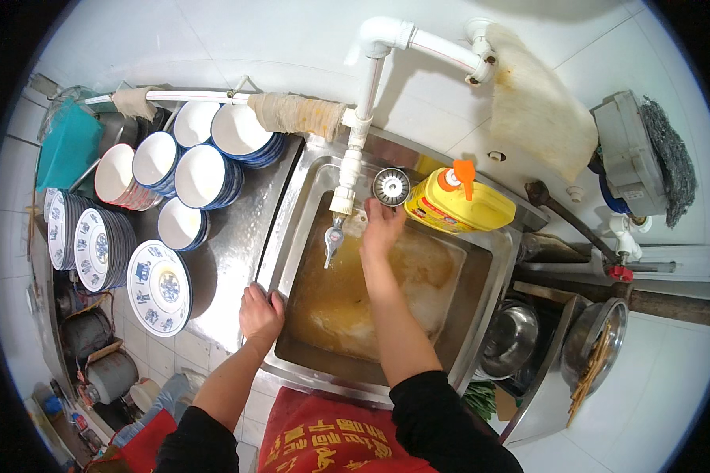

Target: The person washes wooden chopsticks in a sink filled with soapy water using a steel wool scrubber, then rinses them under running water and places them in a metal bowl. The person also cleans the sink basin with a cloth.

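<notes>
My right hand (pixel 383 227) reaches over the sink, its fingertips on the lower edge of a round metal sink strainer (pixel 391 187) at the back ledge. Curled over the left rim of the stainless steel sink (pixel 279 260) is my left hand (pixel 261 312). Cloudy brownish water (pixel 343 307) with pale foam fills part of the basin. Above it hangs a tap (pixel 333 236) with a lever handle, on a white plastic pipe. A yellow detergent jug (pixel 458 201) with an orange pump top stands on the back ledge, just right of the strainer.
Stacked bowls (pixel 201 177) and patterned plates (pixel 160 290) stand on the steel counter to the left. Cloth is wrapped around a horizontal pipe (pixel 198 96) behind them. At the right are metal bowls (pixel 509 340) and a basin with chopsticks (pixel 591 360). Another person's leg (pixel 157 408) shows lower left.
</notes>
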Available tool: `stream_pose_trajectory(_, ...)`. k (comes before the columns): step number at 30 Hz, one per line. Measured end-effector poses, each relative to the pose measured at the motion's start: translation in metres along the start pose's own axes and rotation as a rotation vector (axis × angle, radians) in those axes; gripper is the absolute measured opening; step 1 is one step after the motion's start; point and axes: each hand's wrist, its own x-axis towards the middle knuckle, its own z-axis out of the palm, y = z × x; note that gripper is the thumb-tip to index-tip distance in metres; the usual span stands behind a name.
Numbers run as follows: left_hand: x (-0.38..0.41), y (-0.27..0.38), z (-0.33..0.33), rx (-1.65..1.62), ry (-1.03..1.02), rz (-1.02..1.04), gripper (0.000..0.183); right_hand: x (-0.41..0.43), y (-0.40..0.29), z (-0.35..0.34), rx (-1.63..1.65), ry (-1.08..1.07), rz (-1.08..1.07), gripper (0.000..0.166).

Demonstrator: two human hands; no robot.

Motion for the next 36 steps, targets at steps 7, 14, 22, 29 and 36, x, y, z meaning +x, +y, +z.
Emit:
stream_pose_trajectory(7,0.001,0.002,-0.002,-0.016,-0.042,-0.034,0.033,-0.024,0.061,-0.162,-1.046,-0.305,0.019,0.023)
stream_pose_trajectory(14,0.002,0.006,-0.005,-0.024,-0.066,-0.076,0.034,-0.064,0.041,-0.194,-1.832,-0.693,-0.132,0.051)
stream_pose_trajectory(22,0.003,0.006,-0.007,-0.029,-0.088,-0.075,0.033,-0.072,0.057,-0.225,-2.159,-1.214,-0.091,0.045)
stream_pose_trajectory(29,0.002,0.003,-0.007,-0.026,-0.095,-0.069,0.034,-0.086,0.083,-0.238,-2.011,-0.946,0.166,0.028)
stream_pose_trajectory(36,0.000,0.003,-0.007,-0.017,-0.086,-0.072,0.033,-0.058,0.060,-0.228,-1.862,-0.995,0.006,0.019)
